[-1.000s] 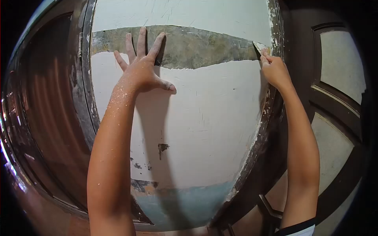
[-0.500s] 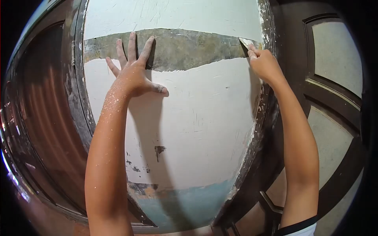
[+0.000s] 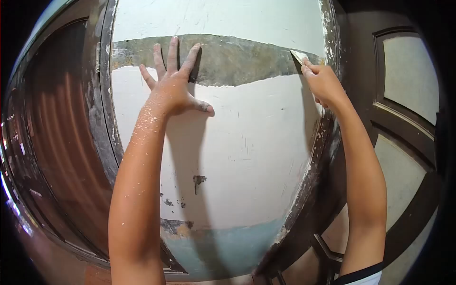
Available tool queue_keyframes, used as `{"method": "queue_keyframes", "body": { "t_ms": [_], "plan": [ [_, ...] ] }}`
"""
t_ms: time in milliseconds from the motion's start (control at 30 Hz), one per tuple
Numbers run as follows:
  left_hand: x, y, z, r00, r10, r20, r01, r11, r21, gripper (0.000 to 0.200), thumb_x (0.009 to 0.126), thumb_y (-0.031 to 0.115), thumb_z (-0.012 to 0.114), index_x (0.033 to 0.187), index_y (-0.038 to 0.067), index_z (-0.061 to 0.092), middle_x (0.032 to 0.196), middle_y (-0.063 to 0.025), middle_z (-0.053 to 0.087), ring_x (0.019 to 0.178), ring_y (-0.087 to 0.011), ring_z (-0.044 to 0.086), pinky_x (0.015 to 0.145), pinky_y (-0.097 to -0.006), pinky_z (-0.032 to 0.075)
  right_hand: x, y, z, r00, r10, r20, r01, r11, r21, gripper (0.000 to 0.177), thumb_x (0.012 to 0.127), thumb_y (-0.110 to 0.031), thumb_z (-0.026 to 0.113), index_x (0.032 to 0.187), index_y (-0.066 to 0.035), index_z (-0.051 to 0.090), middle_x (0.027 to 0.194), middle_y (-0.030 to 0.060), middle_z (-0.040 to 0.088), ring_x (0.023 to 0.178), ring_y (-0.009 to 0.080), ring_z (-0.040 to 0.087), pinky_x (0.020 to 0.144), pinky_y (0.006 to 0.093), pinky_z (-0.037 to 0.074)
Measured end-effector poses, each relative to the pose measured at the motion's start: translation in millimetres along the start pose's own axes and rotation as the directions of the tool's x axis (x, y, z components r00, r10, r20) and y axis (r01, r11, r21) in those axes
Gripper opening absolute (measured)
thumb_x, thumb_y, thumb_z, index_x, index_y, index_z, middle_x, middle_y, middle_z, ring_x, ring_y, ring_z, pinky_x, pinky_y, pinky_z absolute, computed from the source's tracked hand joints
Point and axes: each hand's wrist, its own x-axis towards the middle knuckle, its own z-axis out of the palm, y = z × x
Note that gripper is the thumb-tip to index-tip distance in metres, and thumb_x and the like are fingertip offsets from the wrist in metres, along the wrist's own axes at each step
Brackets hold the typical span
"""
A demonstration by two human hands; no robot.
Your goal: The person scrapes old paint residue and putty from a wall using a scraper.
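Note:
My left hand (image 3: 175, 84) rests on the wall with its fingers spread, dusty with white flakes that also speckle the forearm. It lies partly over a bare grey-brown strip (image 3: 237, 59) and partly over the white coating (image 3: 247, 123) below. At the strip's right end, my right hand (image 3: 324, 81) is closed around a scraper (image 3: 299, 56). Its white-smeared blade points up and left, close to the edge of the pale upper coating (image 3: 228, 19). Most of the scraper's handle is hidden in my fingers.
Dark worn frames border the wall, with chipped white paint on the right frame (image 3: 327, 28). A brown panelled door (image 3: 380, 107) stands at right. Dark brown woodwork (image 3: 61, 142) fills the left. Low on the wall is a blue-green band (image 3: 232, 244) beneath several dark bare patches.
The view has shifted slightly, so the wall and my left hand appear farther right. The scraper blade is a little farther left along the strip's upper edge. My left hand keeps its place on the wall.

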Motion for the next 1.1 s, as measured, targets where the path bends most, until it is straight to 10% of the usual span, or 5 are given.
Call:
{"method": "queue_keyframes", "body": {
  "t_ms": [1100],
  "plan": [
    [0, 2, -2, 1.000, -0.016, 0.026, 0.017, 1.000, -0.008, 0.166, 0.020, 0.066, 0.095, 0.164, 0.040, 0.017, 0.173, -0.0152, -0.010, 0.155, -0.0450, -0.020, 0.114, -0.0763, -0.011, -12, -34, 12, 0.995, 0.004, 0.098, -0.022, 0.983, 0.184, 0.048, 0.106, -0.026, 0.050, 0.153, -0.015, 0.049, 0.056, -0.0014, 0.037, 0.043, 0.0140, 0.038, 0.045, 0.0357, 0.042]
  ]
}}
